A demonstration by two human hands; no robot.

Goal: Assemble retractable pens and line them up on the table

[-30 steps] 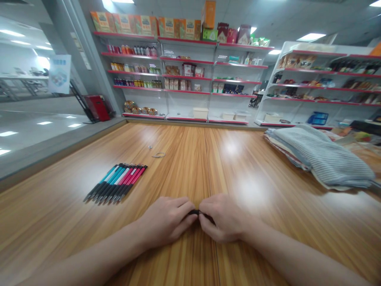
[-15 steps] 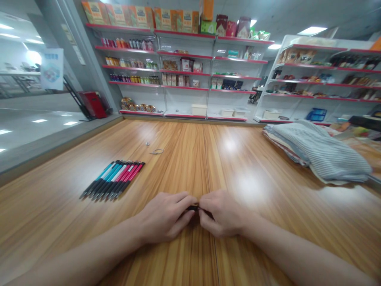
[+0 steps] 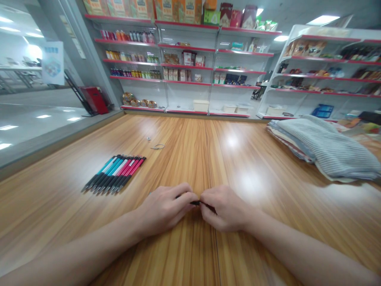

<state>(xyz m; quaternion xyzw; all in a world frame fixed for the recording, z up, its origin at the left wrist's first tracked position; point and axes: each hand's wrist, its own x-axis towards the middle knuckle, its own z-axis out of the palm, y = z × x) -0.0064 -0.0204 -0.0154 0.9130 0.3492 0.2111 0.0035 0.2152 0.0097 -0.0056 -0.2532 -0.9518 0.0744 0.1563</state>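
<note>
Tabletop (image 3: pixel 244 264): wood-grain; one dark seam runs away from the person and passes beneath the right hand.

Left hand (image 3: pixel 166 204) and right hand (image 3: pixel 224 208): one of each, bare, knuckles up, fingertips facing across a narrow gap. Both pinch the same item from opposite sides.

Slim black rod (image 3: pixel 195 203): one, probably part of a pen, mostly hidden by the fingers. It lies between the hands, equally near to both. Long axis sideways, left to right, crossing the line of the seam; only a short middle stretch is exposed. Whether it is one piece or two meeting ends cannot be told.

Teal speck (image 3: pixel 150 193): just past the left hand's outer side, possibly the rod's far end.

Row of pens (image 3: pixel 114 174): blue, white and pink barrels, black grips, side by side. Beyond and left of the left hand, the nearer one; long axes diagonal, tips toward the person's left.

Folded cloths (image 3: pixel 327 147): stacked, striped grey on top, far right.

Thin grey loop (image 3: pixel 156 148): beyond the pens, to their right.

Small silvery piece (image 3: pixel 149 139): just past the loop.

Stocked shelving (image 3: pixel 184 94): beyond the table's far edge.
</note>
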